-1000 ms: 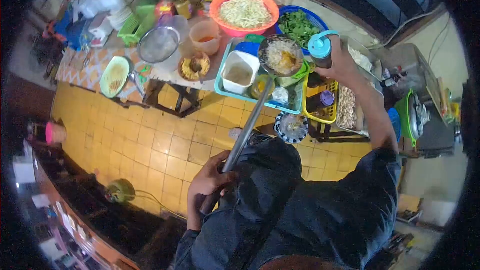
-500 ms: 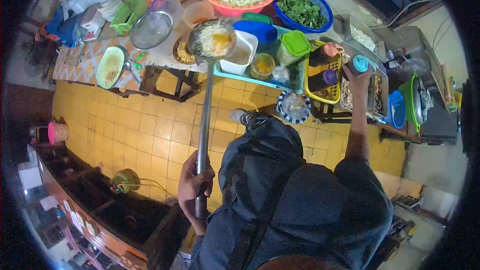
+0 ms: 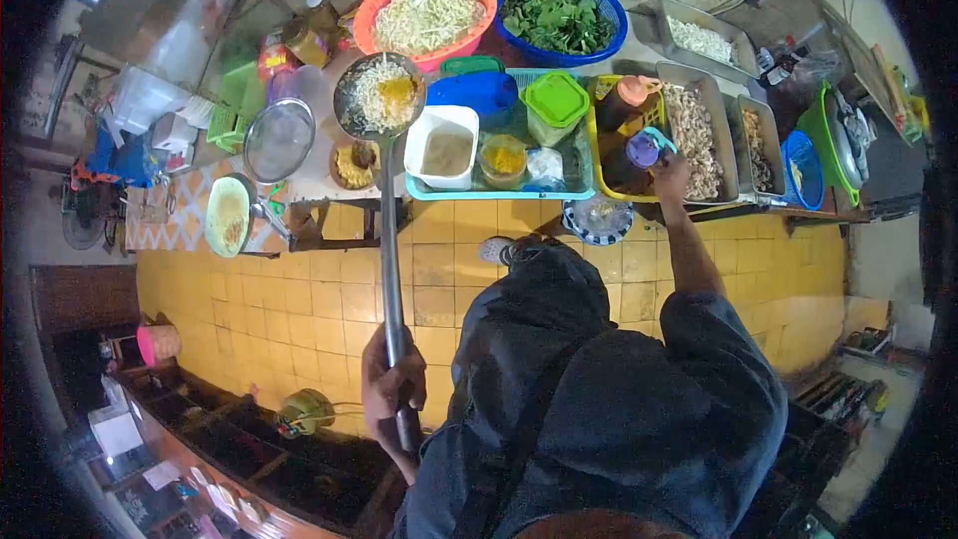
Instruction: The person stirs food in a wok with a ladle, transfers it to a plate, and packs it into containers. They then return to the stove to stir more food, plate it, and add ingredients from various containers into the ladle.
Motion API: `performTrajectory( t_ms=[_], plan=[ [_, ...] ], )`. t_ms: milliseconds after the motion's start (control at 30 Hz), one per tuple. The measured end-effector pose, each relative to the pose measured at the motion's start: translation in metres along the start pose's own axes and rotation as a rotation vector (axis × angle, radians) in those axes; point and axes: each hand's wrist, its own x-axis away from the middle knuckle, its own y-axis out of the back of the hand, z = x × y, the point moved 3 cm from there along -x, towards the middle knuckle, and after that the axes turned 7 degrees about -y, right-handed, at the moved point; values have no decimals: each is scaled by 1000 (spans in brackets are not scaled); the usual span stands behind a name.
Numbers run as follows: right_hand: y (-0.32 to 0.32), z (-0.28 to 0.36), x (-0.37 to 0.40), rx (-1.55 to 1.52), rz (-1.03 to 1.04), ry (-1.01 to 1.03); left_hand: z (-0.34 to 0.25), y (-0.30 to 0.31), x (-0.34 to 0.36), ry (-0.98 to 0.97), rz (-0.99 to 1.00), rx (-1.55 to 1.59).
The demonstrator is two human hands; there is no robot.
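My left hand (image 3: 393, 389) is closed around the metal handle of a long-handled ladle (image 3: 390, 269). The ladle's wide bowl is over the counter and holds pale shredded food (image 3: 367, 90) with a yellow-orange heap (image 3: 397, 100). My right hand (image 3: 672, 183) is at the front right of a yellow basket (image 3: 611, 175), its fingers closed on a squeeze bottle with a blue top (image 3: 660, 138). That top overlaps a purple lid (image 3: 642, 151), and the bottle's body is largely hidden. Also in the basket is a dark bottle with an orange lid (image 3: 635, 90).
A teal tray (image 3: 469, 193) carries a white tub (image 3: 412, 153), a yellow-filled cup (image 3: 502, 158) and a green-lidded container (image 3: 556, 100). Behind are an orange basin (image 3: 374, 5) and a blue basket of greens (image 3: 559, 20). Metal trays (image 3: 726, 130) stand right.
My right hand has moved left with the blue-topped bottle, from above the metal trays to the yellow basket. My left hand still holds the loaded ladle; the camera view has shifted.
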Motion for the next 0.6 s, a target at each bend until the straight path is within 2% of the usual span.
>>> performTrajectory(
  t_ms=[67, 100, 133, 200, 267, 333, 367, 400, 467, 500, 533, 600],
  plan=[
    [41, 54, 26, 3, -61, 63, -1, -6, -3, 11, 6, -23],
    [44, 57, 31, -22, -181, 168, -3, -10, -6, 15, 6, -27],
    [47, 55, 29, -19, -177, 161, -5, -14, -8, 22, 8, -6],
    [58, 56, 24, 160, -122, 307, -7, -17, -13, 40, 9, 9],
    [76, 77, 22, 139, -158, 353, -7, -16, -19, 27, -28, -53],
    [98, 129, 25, 144, -267, 594, -8, -16, -27, 18, -2, -21],
    [89, 117, 17, 151, -40, 425, -10, -16, -31, 4, 20, 17],
    [84, 109, 9, 153, -41, 412, -13, -17, -35, 11, 27, 9],
    [64, 95, -6, 301, 289, 312, -17, -18, -45, 31, 15, -8],
    [78, 119, -4, 246, 367, 285, -21, -19, -50, 42, 32, -35],
    [76, 116, -9, 243, 364, 274, -23, -22, -56, 46, 39, -43],
    [69, 110, -23, -122, 411, 314, -26, -28, -67, 40, 43, -15]
  ],
)
